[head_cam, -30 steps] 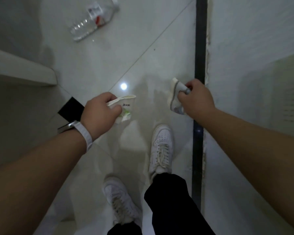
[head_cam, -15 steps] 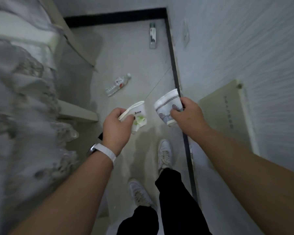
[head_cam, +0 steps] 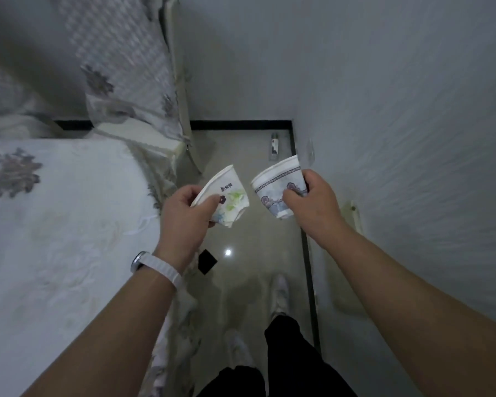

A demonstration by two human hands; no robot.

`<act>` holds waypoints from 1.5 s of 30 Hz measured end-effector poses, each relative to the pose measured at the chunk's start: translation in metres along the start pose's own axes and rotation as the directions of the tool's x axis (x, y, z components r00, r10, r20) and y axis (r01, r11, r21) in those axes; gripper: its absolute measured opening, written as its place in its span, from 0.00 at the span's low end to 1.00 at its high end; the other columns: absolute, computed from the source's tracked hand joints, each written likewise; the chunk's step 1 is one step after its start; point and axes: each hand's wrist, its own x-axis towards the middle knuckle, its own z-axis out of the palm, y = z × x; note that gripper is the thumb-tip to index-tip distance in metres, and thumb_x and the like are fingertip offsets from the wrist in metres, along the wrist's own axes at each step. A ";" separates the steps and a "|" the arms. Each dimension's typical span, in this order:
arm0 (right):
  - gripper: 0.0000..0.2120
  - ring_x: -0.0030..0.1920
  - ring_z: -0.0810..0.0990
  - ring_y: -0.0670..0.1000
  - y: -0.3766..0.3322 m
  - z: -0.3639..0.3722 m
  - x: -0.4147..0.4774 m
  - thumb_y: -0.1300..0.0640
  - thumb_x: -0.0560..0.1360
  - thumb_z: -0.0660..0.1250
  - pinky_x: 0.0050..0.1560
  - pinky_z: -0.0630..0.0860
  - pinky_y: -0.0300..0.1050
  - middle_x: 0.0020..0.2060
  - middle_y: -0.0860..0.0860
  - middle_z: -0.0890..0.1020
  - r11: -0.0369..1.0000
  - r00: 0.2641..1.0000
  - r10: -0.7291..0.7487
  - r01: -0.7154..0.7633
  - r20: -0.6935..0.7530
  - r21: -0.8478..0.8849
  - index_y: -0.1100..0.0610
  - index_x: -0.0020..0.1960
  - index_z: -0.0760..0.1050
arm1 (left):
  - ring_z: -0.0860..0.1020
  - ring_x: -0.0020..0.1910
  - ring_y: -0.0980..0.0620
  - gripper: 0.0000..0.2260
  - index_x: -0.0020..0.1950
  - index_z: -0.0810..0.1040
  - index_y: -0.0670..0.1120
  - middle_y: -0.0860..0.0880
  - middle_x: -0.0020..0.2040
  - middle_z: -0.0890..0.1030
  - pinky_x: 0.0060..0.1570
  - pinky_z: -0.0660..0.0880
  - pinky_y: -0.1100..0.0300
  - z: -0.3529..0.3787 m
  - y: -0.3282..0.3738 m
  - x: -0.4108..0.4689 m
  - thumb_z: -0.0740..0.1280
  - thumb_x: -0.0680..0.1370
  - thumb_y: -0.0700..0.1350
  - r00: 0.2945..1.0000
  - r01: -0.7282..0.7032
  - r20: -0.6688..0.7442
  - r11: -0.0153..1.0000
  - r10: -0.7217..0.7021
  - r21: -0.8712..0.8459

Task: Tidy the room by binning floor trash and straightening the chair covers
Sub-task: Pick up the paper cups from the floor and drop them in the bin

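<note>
My left hand (head_cam: 184,216) grips a crumpled white paper cup with green and purple flower print (head_cam: 226,200), held at chest height above the floor. My right hand (head_cam: 309,202) grips a second paper cup with a blue-grey pattern (head_cam: 278,186), its rim tilted to the upper left. The two cups are side by side, a small gap between them. A plastic bottle (head_cam: 274,146) lies on the floor by the far wall corner. A chair with a floral cover (head_cam: 55,224) stands at my left, and another covered chair (head_cam: 121,81) stands beyond it.
A grey textured wall (head_cam: 413,138) runs along my right, with a black strip at its foot. A narrow aisle of glossy tile floor (head_cam: 241,245) lies between the chairs and the wall. My shoes and dark trousers are below. A small black square lies on the floor.
I have straightened up and my view has tilted forward. Both cups were lifted from near the floor to chest height. The clear bottle seen on the floor earlier is out of sight.
</note>
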 end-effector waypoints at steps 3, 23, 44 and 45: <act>0.09 0.33 0.78 0.38 -0.046 0.003 -0.022 0.62 0.74 0.66 0.32 0.74 0.34 0.39 0.44 0.81 0.997 0.997 -0.074 0.074 0.032 0.007 0.48 0.44 0.74 | 0.81 0.34 0.56 0.05 0.40 0.81 0.49 0.52 0.37 0.83 0.30 0.75 0.62 -0.036 0.028 -0.022 0.73 0.74 0.39 0.997 -0.047 -0.064 0.998 0.044 -0.045; 0.05 0.33 0.79 0.44 -0.198 0.099 -0.050 0.65 0.75 0.66 0.33 0.75 0.38 0.40 0.55 0.83 0.952 0.797 -0.307 0.267 0.520 0.152 0.57 0.48 0.77 | 0.82 0.43 0.39 0.04 0.44 0.83 0.41 0.39 0.43 0.84 0.42 0.77 0.52 -0.185 0.086 -0.089 0.71 0.74 0.33 0.820 -0.194 -0.561 0.871 -0.108 -0.452; 0.07 0.37 0.80 0.49 -0.224 0.201 -0.195 0.64 0.75 0.66 0.39 0.76 0.48 0.39 0.52 0.83 0.862 -0.063 -0.312 0.401 0.948 0.310 0.53 0.45 0.77 | 0.84 0.44 0.44 0.02 0.46 0.80 0.45 0.45 0.43 0.85 0.43 0.81 0.49 -0.173 0.046 -0.317 0.69 0.78 0.40 -0.093 -0.272 -0.899 0.879 -0.429 -0.391; 0.07 0.38 0.81 0.50 -0.220 0.199 -0.212 0.64 0.75 0.66 0.39 0.77 0.49 0.39 0.52 0.83 0.859 -0.099 -0.303 0.403 0.948 0.317 0.53 0.46 0.78 | 0.84 0.45 0.42 0.01 0.47 0.81 0.45 0.43 0.45 0.85 0.44 0.82 0.48 -0.169 0.041 -0.334 0.69 0.78 0.40 -0.128 -0.282 -0.887 0.874 -0.443 -0.396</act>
